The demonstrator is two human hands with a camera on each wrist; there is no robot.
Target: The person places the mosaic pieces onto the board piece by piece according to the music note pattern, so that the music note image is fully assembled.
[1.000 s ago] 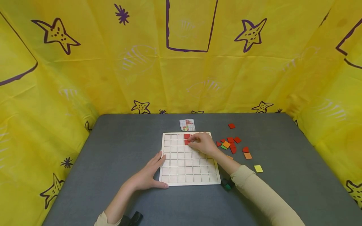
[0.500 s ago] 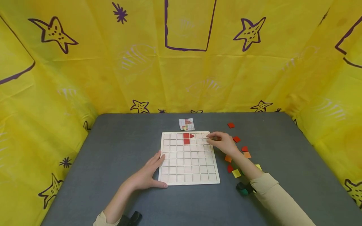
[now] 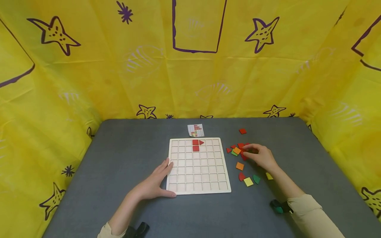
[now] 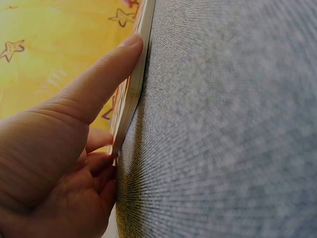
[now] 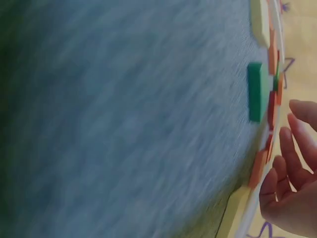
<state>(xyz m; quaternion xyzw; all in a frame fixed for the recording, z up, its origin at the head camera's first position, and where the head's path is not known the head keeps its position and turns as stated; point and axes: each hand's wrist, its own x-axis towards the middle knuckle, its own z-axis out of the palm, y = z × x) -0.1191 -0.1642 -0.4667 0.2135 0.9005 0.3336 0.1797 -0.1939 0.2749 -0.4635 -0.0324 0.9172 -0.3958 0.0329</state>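
Observation:
My left hand rests against the left edge of a white gridded board, fingers extended, with the thumb at its front left corner. In the left wrist view the thumb presses the board's edge. Two red squares and a red triangle lie in cells near the board's far side. To the right, my right hand hovers at a cluster of red pieces, thumb and fingers apart and nothing seen between them. An orange square lies over a green piece there.
Behind the board lies a small printed pattern card. Nearer the front right are an orange square, a red rounded piece, yellow squares and a green piece. A lone red piece lies farther back. Yellow cloth encloses the table.
My right hand has let go of the red triangle on the board and moved right to the loose pieces. The left hand has stayed on the board's edge.

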